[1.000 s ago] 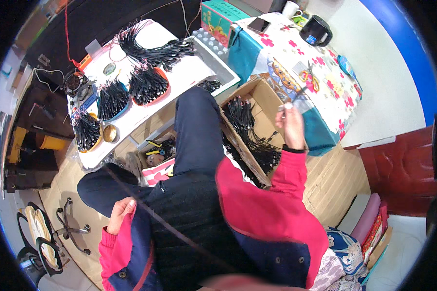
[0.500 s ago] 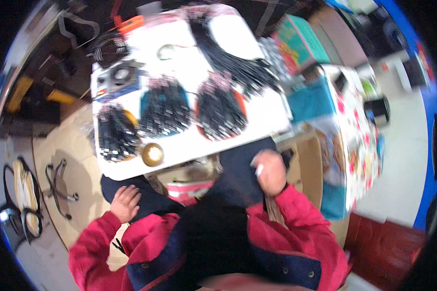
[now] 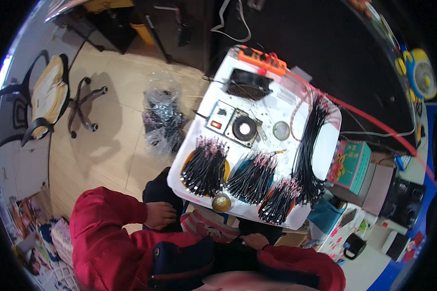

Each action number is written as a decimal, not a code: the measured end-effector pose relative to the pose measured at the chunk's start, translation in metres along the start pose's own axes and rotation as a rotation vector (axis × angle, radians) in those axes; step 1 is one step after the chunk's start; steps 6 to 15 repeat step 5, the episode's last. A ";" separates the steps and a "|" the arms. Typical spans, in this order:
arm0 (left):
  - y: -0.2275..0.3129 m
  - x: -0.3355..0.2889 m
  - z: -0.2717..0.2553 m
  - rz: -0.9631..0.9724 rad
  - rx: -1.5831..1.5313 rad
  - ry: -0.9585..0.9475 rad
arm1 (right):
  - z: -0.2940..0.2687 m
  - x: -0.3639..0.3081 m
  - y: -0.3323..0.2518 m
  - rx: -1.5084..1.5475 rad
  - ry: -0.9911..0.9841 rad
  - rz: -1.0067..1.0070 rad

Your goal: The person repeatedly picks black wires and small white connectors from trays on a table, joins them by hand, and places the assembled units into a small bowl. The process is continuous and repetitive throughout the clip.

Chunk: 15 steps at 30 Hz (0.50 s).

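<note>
My left hand [image 3: 161,215] lies on my dark trouser leg, fingers stretched out, holding nothing. On my other leg rests my right hand [image 3: 255,240], its fingers loosely extended beside the table's near edge. A small pale spot shows at its fingertips, too small to name. In front of both stands a white table [image 3: 238,209]. Along its near side lie three bundles of black cables with shiny tips: a left bundle [image 3: 205,169], a middle bundle [image 3: 253,178] and a right bundle [image 3: 279,201]. A gold-coloured round dish [image 3: 222,203] sits at the near edge.
Farther back are a switch box with a round heater [image 3: 244,129], a black fan [image 3: 248,83], an orange power strip [image 3: 262,60] and a long cable bundle [image 3: 310,145]. A plastic bag [image 3: 162,121] lies on the floor, near an office chair [image 3: 51,99]. A teal box [image 3: 350,165] stands right.
The view has swung left, bringing the chair and floor bag further in. My right hand has come down from beside the table edge onto my leg; my left hand stays on the other leg.
</note>
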State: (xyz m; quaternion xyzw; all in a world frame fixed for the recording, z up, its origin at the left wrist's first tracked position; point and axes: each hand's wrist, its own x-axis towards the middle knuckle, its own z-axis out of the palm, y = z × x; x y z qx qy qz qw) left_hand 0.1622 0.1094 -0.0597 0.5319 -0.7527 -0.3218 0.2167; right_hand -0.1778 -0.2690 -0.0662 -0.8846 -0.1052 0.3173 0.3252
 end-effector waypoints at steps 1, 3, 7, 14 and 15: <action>0.008 -0.002 0.000 0.000 -0.017 0.017 | -0.008 -0.001 -0.009 -0.022 -0.109 0.056; 0.025 0.001 0.003 -0.088 -0.076 -0.059 | -0.020 0.002 -0.031 0.036 -0.187 0.154; 0.051 0.010 0.007 -0.173 -0.132 -0.079 | -0.018 0.000 -0.068 0.152 -0.238 0.360; 0.051 0.010 0.007 -0.173 -0.132 -0.079 | -0.018 0.000 -0.068 0.152 -0.238 0.360; 0.051 0.010 0.007 -0.173 -0.132 -0.079 | -0.018 0.000 -0.068 0.152 -0.238 0.360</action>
